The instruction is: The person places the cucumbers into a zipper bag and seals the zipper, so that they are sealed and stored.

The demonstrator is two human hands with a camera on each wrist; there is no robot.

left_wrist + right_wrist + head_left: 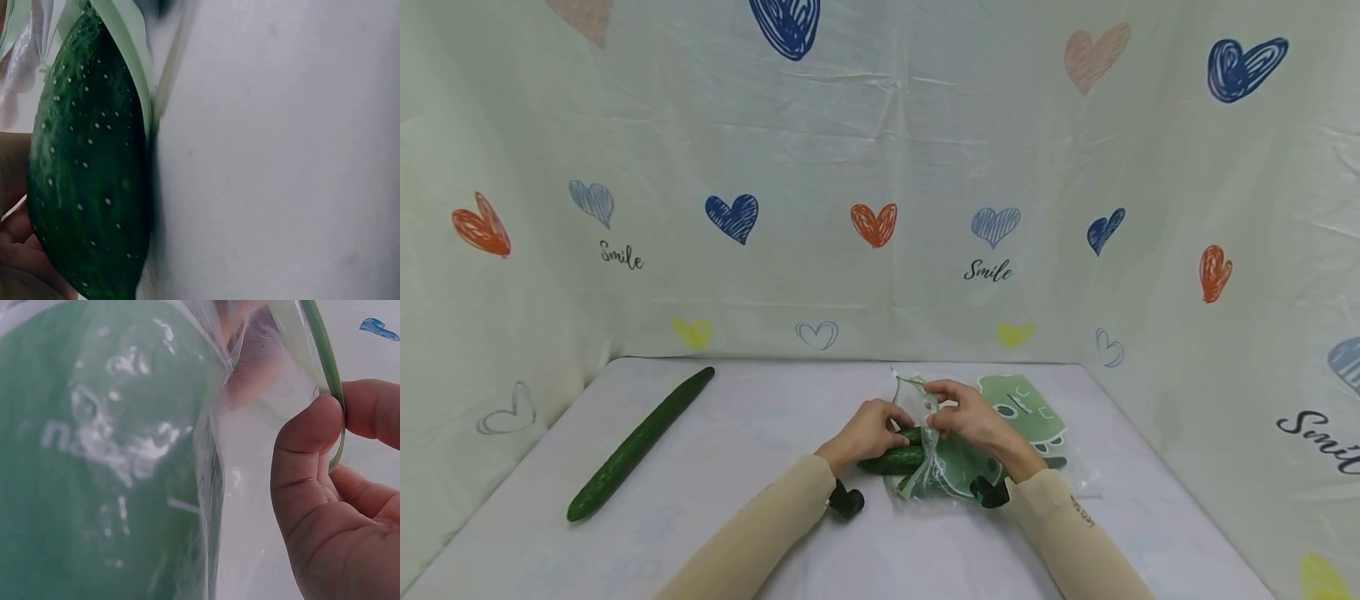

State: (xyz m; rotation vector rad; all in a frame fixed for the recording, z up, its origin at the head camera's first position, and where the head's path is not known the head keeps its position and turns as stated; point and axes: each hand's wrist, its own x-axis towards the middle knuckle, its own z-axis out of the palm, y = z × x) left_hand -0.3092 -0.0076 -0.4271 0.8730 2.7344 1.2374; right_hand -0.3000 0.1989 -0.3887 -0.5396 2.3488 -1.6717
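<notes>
Left hand (pixel 867 430), thumb and fingers pinching upper cucumber (pixel 913 435), lower cucumber (pixel 891 461) just beside, both reaching into green-printed clear bag (pixel 961 468), right hand (pixel 976 418) pinching bag's green rim (pixel 326 353), long cucumber (pixel 642 446) well apart, left side of white table (pixel 760 425)

Head view facing forward, down across table (pixel 760 417); wrist views close in, both catching bag (pixel 94 506).

Cucumbers (pixel 640 446) dark green, pale specks up close. Bag (pixel 957 458) clear, green print, green edge strip (pixel 327 356). Sleeves (pixel 767 525) beige. Table (pixel 760 417) whitish. Backdrop (pixel 820 142) off-white, red/blue/yellow/pink hearts (pixel 732 220).
</notes>
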